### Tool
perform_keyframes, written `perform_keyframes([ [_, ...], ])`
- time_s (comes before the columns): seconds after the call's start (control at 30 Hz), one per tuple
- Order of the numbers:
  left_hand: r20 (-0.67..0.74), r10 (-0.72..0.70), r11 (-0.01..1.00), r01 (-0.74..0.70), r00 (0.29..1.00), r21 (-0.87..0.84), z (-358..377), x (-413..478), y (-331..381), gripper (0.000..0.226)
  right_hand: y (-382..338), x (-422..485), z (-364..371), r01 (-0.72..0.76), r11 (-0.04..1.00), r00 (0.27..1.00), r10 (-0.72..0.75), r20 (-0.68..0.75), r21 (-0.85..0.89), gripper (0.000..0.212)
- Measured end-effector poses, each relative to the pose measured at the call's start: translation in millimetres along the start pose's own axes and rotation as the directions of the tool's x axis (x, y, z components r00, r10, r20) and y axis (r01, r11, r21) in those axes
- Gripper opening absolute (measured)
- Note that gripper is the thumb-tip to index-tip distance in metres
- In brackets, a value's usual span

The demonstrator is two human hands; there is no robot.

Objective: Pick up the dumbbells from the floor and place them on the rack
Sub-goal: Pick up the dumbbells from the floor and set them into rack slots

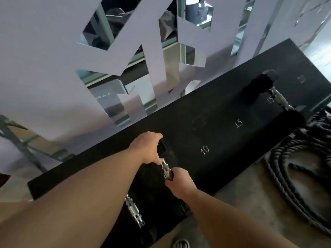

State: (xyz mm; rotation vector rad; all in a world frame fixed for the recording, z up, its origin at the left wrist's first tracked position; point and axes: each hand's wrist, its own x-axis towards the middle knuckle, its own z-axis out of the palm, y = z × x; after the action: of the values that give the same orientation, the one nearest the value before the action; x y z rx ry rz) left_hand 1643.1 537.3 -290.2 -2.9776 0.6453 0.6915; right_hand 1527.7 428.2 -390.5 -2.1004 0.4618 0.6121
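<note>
A: Step? We're setting a small dumbbell (165,162) onto the rack (223,140), left of its chalked "10" (204,150).
B: Grip?
A: Left hand (149,149) wraps its far head, right hand (179,183) closes on the near head.
B: Next?
A: We'd say seat it flat, then let go. Another dumbbell (279,93) rests far right of the "10".

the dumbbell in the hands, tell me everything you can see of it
The dumbbell is small, with black blocky heads and a ridged, shiny metal-looking handle. It lies tilted across the black rack top, left of the chalked 10. The left hand cups its far head and the right hand covers its near head, so only the handle and part of each head show. Whether it rests on the rack or hangs just above it is unclear.
</note>
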Motion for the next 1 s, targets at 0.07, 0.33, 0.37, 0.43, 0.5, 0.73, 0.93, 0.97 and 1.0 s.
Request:
perform_keyframes([
  [0.07,0.025,-0.004,1.0,0.004,1.0,-0.002,11,1,-6,0.098,4,4,10,-0.014,1.0,1.0,0.015,0.023,-0.008,0.014],
  [0.33,0.051,-0.02,0.999,0.022,0.999,-0.033,36,17,-20,0.1,7,22,21,-0.025,0.999,0.998,0.026,0.049,-0.02,0.018],
  [0.37,0.052,-0.019,0.999,0.021,0.998,-0.036,38,18,-22,0.101,8,23,21,-0.015,0.999,0.999,0.017,0.045,-0.036,0.017],
  [0.43,0.048,-0.011,0.999,0.013,0.999,-0.044,40,19,-25,0.101,9,24,22,-0.008,0.998,0.999,0.01,0.041,-0.059,0.017],
  [0.5,0.032,-0.002,0.999,0.004,0.999,-0.054,41,19,-28,0.1,10,26,22,0.0,0.997,0.999,0.003,0.038,-0.072,0.019],
  [0.73,0.05,0.003,0.998,0.0,0.999,-0.059,42,13,-26,0.092,14,27,17,0.065,0.97,0.995,-0.047,0.084,-0.235,0.033],
  [0.93,0.036,0.013,0.993,-0.009,0.999,-0.119,46,10,-31,0.095,17,27,14,0.092,0.96,0.993,-0.067,0.1,-0.264,0.029],
  [0.97,0.044,0.014,0.992,-0.008,0.999,-0.126,46,9,-31,0.097,17,27,14,0.096,0.958,0.992,-0.07,0.102,-0.271,0.032],
  [1.0,0.054,0.011,0.991,-0.004,0.998,-0.133,46,8,-32,0.101,18,27,14,0.097,0.956,0.992,-0.071,0.103,-0.275,0.035],
])
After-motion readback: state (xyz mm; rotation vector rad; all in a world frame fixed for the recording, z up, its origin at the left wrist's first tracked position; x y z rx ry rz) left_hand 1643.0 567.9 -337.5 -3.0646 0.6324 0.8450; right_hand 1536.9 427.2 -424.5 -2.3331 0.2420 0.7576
